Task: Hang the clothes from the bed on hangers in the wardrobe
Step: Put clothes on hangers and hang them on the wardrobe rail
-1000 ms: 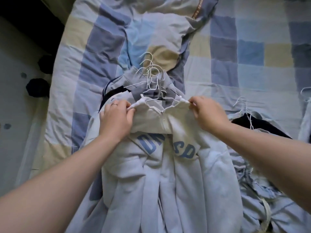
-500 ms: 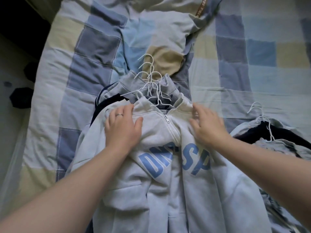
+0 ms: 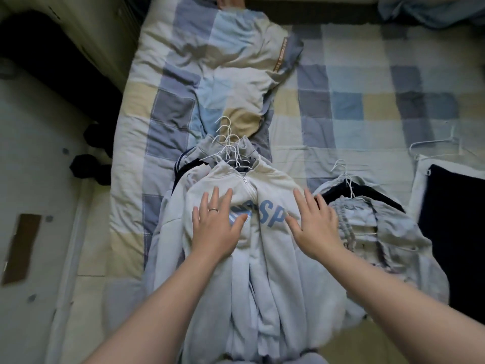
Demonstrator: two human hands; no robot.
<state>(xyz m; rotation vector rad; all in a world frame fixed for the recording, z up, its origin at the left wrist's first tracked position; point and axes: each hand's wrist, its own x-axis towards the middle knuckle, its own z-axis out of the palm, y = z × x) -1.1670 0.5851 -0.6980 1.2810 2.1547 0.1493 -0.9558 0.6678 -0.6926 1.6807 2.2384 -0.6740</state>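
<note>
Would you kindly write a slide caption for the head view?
Left hand and right hand rest flat on a pale zipped sweatshirt atop hangered clothes on the checked bed.

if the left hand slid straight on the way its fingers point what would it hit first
The left hand, flat on the pale sweatshirt, would probably reach that sweatshirt's collar first, with the bunch of white hanger hooks just past it; their height is unclear.

left hand point(image 3: 215, 229), right hand point(image 3: 316, 227) — flat, fingers splayed
</note>
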